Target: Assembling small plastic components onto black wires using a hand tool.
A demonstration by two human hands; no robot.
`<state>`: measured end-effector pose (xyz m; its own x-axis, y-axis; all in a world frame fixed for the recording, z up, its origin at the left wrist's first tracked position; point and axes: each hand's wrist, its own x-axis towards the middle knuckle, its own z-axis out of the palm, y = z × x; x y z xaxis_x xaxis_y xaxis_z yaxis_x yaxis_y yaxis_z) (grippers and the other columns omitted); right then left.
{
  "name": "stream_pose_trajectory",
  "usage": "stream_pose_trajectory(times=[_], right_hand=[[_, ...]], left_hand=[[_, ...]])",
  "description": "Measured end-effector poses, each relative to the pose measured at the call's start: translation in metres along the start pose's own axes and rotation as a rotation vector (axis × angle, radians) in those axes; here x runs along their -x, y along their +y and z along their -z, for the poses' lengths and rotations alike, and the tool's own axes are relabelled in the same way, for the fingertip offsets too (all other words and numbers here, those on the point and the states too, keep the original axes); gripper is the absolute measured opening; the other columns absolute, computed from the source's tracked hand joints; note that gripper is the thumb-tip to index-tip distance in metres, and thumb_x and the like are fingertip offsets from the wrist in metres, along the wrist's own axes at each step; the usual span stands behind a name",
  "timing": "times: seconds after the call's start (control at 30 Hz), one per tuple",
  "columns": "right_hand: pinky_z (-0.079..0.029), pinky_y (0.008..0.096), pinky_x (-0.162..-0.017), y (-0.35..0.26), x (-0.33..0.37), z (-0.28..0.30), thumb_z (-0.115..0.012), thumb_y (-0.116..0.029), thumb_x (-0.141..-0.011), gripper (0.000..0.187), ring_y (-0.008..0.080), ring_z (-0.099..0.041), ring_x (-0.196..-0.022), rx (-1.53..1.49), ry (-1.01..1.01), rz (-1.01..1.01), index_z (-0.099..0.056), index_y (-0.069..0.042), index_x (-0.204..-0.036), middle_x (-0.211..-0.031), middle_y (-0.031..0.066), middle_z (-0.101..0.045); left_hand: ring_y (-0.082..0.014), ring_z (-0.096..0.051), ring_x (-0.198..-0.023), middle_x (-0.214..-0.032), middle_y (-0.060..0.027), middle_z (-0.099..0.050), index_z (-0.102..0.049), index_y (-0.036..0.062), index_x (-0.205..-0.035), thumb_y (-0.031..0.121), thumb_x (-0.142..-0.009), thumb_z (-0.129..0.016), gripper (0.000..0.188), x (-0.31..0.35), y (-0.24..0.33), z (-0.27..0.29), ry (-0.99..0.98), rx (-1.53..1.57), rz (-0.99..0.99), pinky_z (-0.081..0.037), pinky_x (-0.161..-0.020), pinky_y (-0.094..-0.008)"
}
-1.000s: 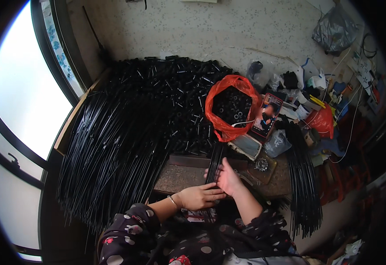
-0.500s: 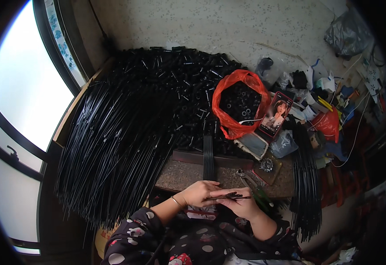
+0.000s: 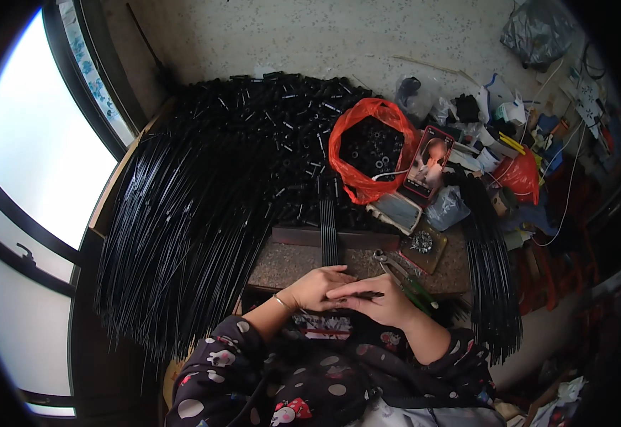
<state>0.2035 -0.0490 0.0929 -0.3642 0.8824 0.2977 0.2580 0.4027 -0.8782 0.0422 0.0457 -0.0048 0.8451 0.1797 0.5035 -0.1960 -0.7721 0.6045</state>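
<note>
Just in front of the table's near edge, my left hand (image 3: 313,290) and my right hand (image 3: 380,300) meet. Short dark sticks (image 3: 372,294) stick out between the thumb and fingers of my right hand, closed around them. My left fingers are curled against the right fingertips; what they grip, if anything, is hidden. Directly beyond the hands, a flat row of thin black rods (image 3: 330,235) lies across a dark raised bar (image 3: 293,235). Its near end is covered by my left hand.
Long black rods (image 3: 175,235) fan over the left side, beside heaped black tubular parts (image 3: 275,107). To the right are a red plastic bag (image 3: 339,153) of small rings, a phone (image 3: 428,162), a clear box (image 3: 396,212), pliers (image 3: 396,269), and another rod bundle (image 3: 492,285).
My right hand has turned and closed over the sticks, so less of them shows. Its fingers now overlap my left fingers. The whole view has shifted slightly, and the phone's picture differs.
</note>
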Motion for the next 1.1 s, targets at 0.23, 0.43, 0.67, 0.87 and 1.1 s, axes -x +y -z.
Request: stream_pose_trajectory(times=[0.23,0.43,0.67,0.87,1.1], right_hand=[[-0.044,0.0330,-0.091,-0.047,-0.023,0.020,-0.067,-0.010,-0.077,0.029,0.0257,-0.054,-0.111,-0.026,-0.279,-0.252,-0.064,-0.004,-0.106,-0.114,0.0143,-0.059],[-0.032,0.0400,-0.102,-0.039,-0.046,0.033,-0.068,-0.030,-0.077,0.056,0.0294,-0.033,-0.129,0.122,-0.224,0.255,-0.050,-0.001,-0.122,-0.135,0.0188,-0.040],[-0.048,0.0344,-0.066,0.112,-0.057,0.111,-0.067,-0.009,-0.071,0.010,0.0283,-0.057,-0.075,0.950,0.339,-0.114,-0.067,-0.005,-0.080,-0.075,0.0063,-0.057],[-0.045,0.0351,-0.070,0.144,-0.041,0.123,-0.069,-0.011,-0.064,0.007,0.0237,-0.052,-0.080,0.998,0.264,0.019,-0.063,-0.008,-0.068,-0.078,0.0045,-0.052],[-0.043,0.0350,-0.071,0.160,-0.036,0.133,-0.067,-0.014,-0.066,0.010,0.0224,-0.050,-0.081,1.069,0.195,0.058,-0.063,-0.008,-0.071,-0.075,0.0033,-0.051]], left_hand=[[-0.0299,-0.059,-0.095,-0.099,-0.0119,-0.063,-0.062,0.0061,-0.103,0.019,-0.071,-0.068,0.035,0.005,0.003,0.014,-0.148,0.167,0.129,-0.044,-0.090,-0.0408],[-0.0255,-0.065,-0.081,-0.082,-0.0119,-0.066,-0.065,0.0005,-0.095,0.016,-0.074,-0.070,0.027,-0.045,0.081,0.067,0.101,0.367,0.076,-0.050,-0.076,-0.0316],[-0.0249,-0.066,-0.079,-0.086,-0.0136,-0.067,-0.066,-0.0003,-0.096,0.014,-0.077,-0.068,0.024,-0.057,0.091,0.078,0.037,0.509,0.101,-0.052,-0.071,-0.0300],[-0.0249,-0.065,-0.082,-0.087,-0.0138,-0.067,-0.065,-0.0021,-0.100,0.008,-0.077,-0.067,0.025,-0.055,0.092,0.084,0.096,0.479,0.158,-0.051,-0.074,-0.0309],[-0.0226,-0.065,-0.081,-0.085,-0.0143,-0.067,-0.066,-0.0031,-0.096,0.006,-0.078,-0.066,0.020,-0.056,0.095,0.080,0.110,0.495,0.239,-0.051,-0.074,-0.0296]])
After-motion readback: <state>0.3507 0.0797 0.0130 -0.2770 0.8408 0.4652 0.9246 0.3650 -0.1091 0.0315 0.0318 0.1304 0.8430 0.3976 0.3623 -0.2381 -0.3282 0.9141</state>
